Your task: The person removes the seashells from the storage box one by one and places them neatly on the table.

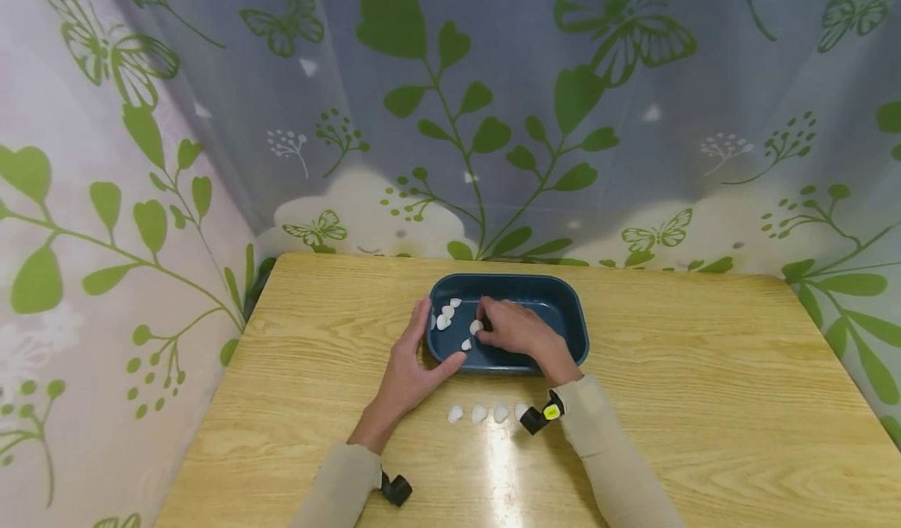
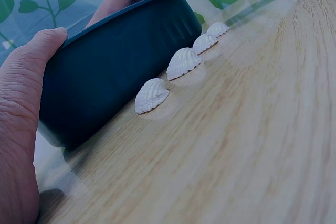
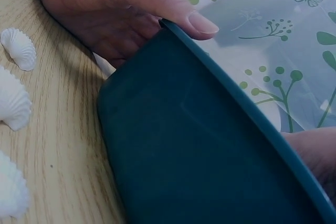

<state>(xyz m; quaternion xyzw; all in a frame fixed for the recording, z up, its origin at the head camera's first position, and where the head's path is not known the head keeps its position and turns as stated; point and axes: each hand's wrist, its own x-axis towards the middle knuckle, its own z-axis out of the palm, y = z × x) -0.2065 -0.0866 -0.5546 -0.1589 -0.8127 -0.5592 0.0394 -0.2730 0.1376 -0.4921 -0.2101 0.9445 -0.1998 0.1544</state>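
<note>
Pinching a pale shell (image 1: 475, 327), right hand (image 1: 517, 331), in blue tray (image 1: 503, 369), left hand (image 1: 411, 373) touching it, fingers straight, ribbed white shells (image 2: 184, 64) alongside

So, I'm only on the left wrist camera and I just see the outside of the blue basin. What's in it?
Observer: White seashells are bunched in the left end of the blue basin.
Operator: Ooh! Somebody's reaching in. What are they doing?
Observer: The right hand is pinching one seashell.
Operator: And I only see a thumb on my side. Where's the rest?
Observer: The left hand's other fingers are outside the basin's left end.
</note>
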